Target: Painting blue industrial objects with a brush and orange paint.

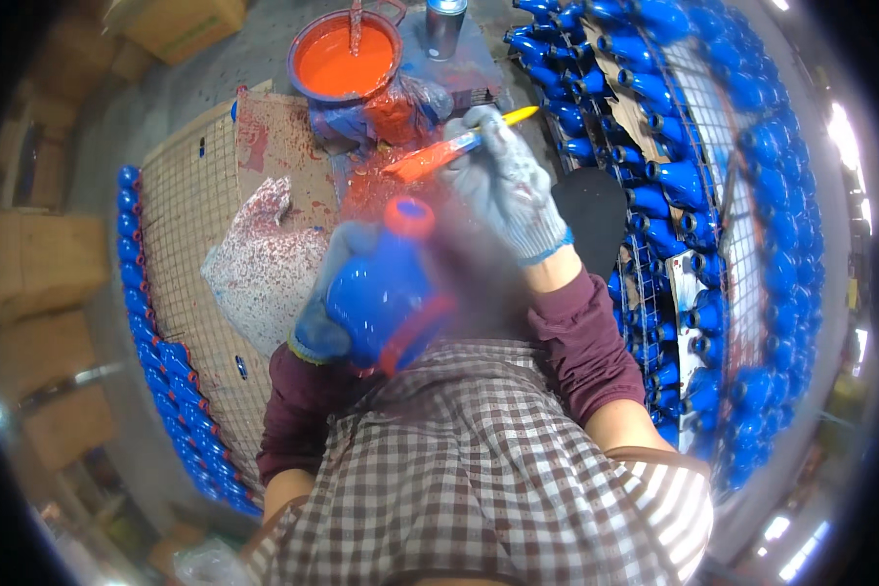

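Note:
My left hand (324, 303), in a grey glove, is closed around a glossy blue vase (376, 288) in front of my apron. The vase is tilted, with a red-orange ring at its mouth and a red band at the other end. Above and right of it, my gloved right hand (513, 186) grips a paintbrush (439, 156) whose yellow handle end points up to the right. Red-orange paint coats the brush's bristles, which are apart from the vase. Beyond them stands a pot (294, 73) of red-orange paint with a paint-smeared stick in it.
Left of my hands lies a white, red-speckled cloth or bag (264, 264) on a wire rack (190, 225). Blue vases with red rims (132, 259) line that rack's left edge. Many blue vases (674, 186) fill racks on the right. A dark can (444, 29) stands behind the pot's right side.

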Available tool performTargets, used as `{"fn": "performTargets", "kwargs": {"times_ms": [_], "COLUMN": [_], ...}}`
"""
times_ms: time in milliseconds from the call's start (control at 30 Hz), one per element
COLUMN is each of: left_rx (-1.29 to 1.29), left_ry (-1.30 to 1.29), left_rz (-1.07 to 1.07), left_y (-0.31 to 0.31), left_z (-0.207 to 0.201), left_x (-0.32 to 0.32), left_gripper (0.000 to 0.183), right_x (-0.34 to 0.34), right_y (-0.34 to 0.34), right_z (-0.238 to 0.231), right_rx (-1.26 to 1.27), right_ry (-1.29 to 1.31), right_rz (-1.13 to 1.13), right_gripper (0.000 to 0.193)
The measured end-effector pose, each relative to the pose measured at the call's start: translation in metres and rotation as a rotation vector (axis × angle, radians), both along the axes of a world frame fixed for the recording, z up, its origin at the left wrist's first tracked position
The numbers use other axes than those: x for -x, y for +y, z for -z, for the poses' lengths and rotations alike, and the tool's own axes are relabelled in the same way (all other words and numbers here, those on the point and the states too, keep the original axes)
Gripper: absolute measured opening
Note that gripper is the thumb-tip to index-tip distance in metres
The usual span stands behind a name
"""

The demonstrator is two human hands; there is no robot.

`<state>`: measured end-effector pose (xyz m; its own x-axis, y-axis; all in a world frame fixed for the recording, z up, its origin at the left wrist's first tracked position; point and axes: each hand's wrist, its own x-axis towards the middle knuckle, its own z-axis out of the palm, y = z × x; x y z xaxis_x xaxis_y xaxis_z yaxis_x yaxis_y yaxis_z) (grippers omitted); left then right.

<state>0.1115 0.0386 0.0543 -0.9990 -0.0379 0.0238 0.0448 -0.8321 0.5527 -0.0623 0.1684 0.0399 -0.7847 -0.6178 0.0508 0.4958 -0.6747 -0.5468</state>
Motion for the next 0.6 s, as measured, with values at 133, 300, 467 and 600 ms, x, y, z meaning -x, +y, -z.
{"fn": "performTargets", "kwargs": {"times_ms": [133,300,467,600], "left_rx": [-0.005,-0.061,0.144,0.132], "left_ry": [-0.093,-0.207,-0.043,-0.183], "left_rz": [-0.137,-0.450,-0.550,-0.920], "left_y": [-0.008,-0.050,-0.153,-0.242], "left_z": [0.014,0.015,0.007,0.050], "left_x": [0.009,0.018,-0.003,-0.055], "left_gripper": [0.074,0.075,0.068,0.060], "right_x": [0.005,0.012,0.017,0.019], "right_y": [-0.002,-0.020,-0.010,0.007], "right_z": [-0.005,0.000,0.014,0.030], "right_rx": [-0.373,-0.411,-0.390,-0.545], "right_ry": [0.021,-0.224,-0.178,-0.201], "right_rz": [0.180,0.293,0.251,0.140], "right_gripper": [0.017,0.015,0.024,0.032]}}
